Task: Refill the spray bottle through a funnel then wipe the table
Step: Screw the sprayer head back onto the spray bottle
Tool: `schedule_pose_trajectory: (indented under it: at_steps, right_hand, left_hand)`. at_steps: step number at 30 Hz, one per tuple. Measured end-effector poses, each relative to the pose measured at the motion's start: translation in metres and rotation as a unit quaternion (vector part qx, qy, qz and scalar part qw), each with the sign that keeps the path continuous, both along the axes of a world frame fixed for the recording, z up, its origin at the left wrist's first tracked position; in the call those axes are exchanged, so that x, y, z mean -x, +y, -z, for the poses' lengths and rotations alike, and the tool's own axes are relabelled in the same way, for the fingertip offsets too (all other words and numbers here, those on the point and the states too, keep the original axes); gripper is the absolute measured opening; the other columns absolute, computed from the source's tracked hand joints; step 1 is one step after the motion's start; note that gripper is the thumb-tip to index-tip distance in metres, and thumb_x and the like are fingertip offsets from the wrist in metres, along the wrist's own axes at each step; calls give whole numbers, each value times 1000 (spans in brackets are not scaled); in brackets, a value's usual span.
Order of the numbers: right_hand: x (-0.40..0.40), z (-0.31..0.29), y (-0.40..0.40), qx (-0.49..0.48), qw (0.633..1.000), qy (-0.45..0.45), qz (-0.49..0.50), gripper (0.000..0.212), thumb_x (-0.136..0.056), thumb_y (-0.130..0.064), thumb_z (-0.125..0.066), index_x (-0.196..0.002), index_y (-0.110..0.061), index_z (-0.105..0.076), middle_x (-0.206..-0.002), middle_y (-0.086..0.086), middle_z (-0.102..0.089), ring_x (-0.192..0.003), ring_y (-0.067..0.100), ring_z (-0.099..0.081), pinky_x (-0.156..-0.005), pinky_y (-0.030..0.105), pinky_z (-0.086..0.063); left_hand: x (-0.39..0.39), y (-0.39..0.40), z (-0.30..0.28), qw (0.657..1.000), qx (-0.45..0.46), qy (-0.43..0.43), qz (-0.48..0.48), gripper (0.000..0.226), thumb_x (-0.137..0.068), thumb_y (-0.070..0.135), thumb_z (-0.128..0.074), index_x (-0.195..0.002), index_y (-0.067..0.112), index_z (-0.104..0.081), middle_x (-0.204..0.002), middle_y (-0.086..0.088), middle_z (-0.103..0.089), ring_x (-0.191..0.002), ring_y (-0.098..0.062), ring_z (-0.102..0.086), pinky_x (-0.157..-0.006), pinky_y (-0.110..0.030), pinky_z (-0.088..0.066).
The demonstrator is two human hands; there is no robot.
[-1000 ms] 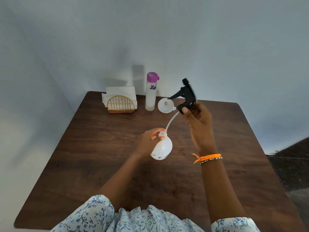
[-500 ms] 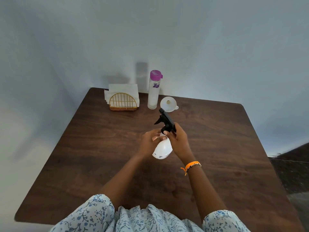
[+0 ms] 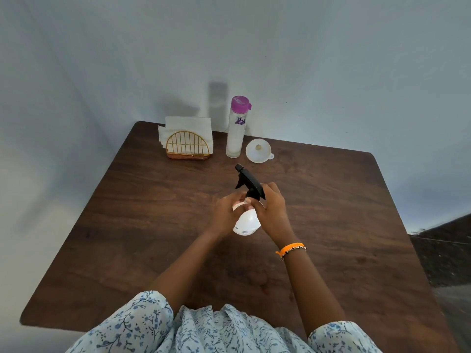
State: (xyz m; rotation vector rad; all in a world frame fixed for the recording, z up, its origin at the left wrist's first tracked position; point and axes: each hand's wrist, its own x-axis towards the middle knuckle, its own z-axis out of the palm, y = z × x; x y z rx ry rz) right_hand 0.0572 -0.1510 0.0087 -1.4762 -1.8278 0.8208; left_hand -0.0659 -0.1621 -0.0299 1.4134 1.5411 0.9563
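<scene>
A dark brown wooden table [image 3: 331, 225] with rounded corners is standing against a pale wall. Along its far edge, a gold wire napkin holder [image 3: 189, 146] with white paper napkins [image 3: 188, 124] is sitting at the left, a tall clear bottle [image 3: 236, 131] with a purple cap is standing upright just to its right, and a white funnel [image 3: 258, 150] is lying mouth-up just beside the bottle. Near the table's middle, a white spray bottle [image 3: 246, 221] with a black trigger head is standing on the wood.

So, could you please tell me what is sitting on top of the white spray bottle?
The black trigger head sits on the white spray bottle, gripped by the right hand. Both hands cover the neck, so the joint is hidden.
</scene>
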Motion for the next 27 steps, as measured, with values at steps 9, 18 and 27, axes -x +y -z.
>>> schedule_pose_trajectory:
  at_steps: [9,18,27]
  right_hand:
    - [-5,5,4,-3,995,86,54,29,-66,-20,-83,-72,-25,-55,-83,-1,-59,-78,8,-57,-70,9,-43]
    - [-3,11,2,51,990,131,7,24,-76,-23,-73,-89,-24,-54,-90,-6,-64,-91,17,-59,-80,29,-50]
    - [-33,-5,15,150,970,57,-183,35,-91,0,-48,-121,-19,-49,-116,6,-57,-108,16,-52,-87,18,-39]
  left_hand:
    - [-1,0,2,999,-27,42,-4,29,-87,22,-61,-116,17,-61,-114,-2,-67,-102,-15,-61,-85,-31,-51]
    - [1,0,2,999,-39,31,14,30,-85,15,-62,-116,16,-62,-112,-1,-68,-104,-15,-62,-88,-35,-51]
    - [3,-1,4,998,8,22,51,55,-82,41,-57,-132,21,-49,-125,-7,-61,-111,-20,-58,-94,-45,-48]
